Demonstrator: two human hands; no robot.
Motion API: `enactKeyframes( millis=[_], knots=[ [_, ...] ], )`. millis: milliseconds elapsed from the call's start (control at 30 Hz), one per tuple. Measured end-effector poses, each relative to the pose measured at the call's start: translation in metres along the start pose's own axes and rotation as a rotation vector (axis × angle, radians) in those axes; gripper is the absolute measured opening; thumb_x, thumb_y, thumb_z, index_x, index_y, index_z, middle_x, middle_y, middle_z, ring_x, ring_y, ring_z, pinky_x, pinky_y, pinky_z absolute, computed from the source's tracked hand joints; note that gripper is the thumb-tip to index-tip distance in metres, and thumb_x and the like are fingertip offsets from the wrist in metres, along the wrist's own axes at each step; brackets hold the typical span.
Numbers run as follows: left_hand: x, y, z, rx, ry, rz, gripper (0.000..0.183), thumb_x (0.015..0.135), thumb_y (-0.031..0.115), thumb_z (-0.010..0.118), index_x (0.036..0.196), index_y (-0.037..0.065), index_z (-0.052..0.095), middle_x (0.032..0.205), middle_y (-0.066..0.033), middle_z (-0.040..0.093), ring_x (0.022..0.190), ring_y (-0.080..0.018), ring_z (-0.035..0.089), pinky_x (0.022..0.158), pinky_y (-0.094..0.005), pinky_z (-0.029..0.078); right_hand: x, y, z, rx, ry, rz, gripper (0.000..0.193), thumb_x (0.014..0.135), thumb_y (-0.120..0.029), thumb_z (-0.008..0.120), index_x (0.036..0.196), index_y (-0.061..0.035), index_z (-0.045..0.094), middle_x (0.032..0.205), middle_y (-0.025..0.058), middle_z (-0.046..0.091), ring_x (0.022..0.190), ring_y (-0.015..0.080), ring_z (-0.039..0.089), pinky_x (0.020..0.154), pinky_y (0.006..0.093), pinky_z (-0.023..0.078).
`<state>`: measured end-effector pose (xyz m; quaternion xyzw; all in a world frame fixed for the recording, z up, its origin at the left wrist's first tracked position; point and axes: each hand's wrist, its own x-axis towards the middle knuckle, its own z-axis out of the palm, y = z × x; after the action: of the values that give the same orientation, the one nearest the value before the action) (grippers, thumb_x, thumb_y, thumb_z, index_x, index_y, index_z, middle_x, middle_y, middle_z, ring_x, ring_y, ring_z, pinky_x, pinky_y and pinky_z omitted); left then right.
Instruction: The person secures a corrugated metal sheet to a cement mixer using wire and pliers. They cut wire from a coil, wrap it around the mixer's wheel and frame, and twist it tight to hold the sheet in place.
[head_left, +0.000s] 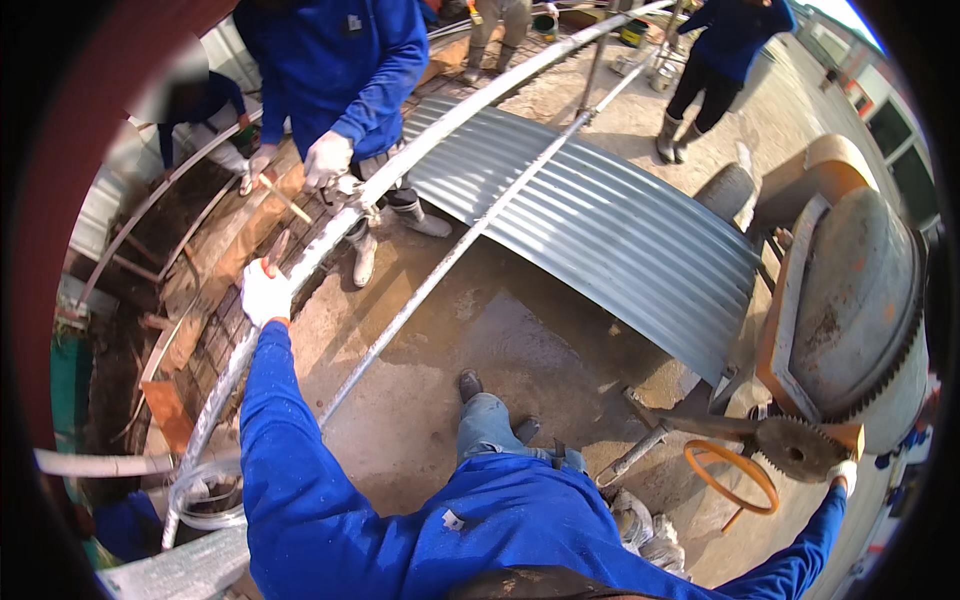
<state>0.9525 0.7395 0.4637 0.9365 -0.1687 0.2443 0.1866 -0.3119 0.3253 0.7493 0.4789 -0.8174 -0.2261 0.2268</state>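
Observation:
My left hand (266, 292), in a white work glove, is closed over a pale-crusted metal scaffold pipe (325, 240) that curves across the left of the view. A brown, pointed piece sticks up just past its fingers; I cannot make out what it is. Far out at the lower right, my right hand (846, 474), also gloved in white, is beside a wooden block (850, 438) and the toothed gear (797, 449) of a concrete mixer (850, 300). Its fingers are mostly hidden. Below the gear stands an orange handwheel (730, 478).
Corrugated metal sheeting (590, 220) lies ahead, with a second pipe (455, 250) crossing above. A co-worker (335, 80) in blue has gloved hands near a pipe clamp (350, 195). Wooden boards (225, 240) lie left; coiled clear tubing (205, 490) lies lower left. Another person (725, 50) stands behind.

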Motion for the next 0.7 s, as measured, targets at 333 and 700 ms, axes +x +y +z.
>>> enactKeyframes(
  millis=[333, 700],
  knots=[
    [0.011, 0.029, -0.037, -0.198, 0.047, 0.183, 0.017, 0.087, 0.014, 0.071, 0.104, 0.015, 0.073, 0.102, -0.0082, 0.071, 0.097, -0.0314, 0.069, 0.085, -0.0459, 0.056, 0.01, -0.206, -0.117, 0.387, 0.189, -0.112, 0.038, 0.102, -0.032, 0.059, 0.125, -0.0067, 0.074, 0.127, 0.0222, 0.076, 0.118, 0.0413, 0.072, 0.097, 0.0498, 0.059],
    [0.017, 0.033, -0.036, -0.11, -0.018, 0.126, 0.017, 0.092, 0.024, 0.068, 0.107, 0.017, 0.075, 0.104, -0.0086, 0.072, 0.101, -0.0312, 0.07, 0.091, -0.0468, 0.055, 0.02, -0.257, -0.162, 0.373, 0.192, -0.23, 0.045, 0.098, -0.037, 0.064, 0.13, -0.0082, 0.074, 0.135, 0.0212, 0.073, 0.128, 0.0392, 0.068, 0.105, 0.0483, 0.055]
  ],
)
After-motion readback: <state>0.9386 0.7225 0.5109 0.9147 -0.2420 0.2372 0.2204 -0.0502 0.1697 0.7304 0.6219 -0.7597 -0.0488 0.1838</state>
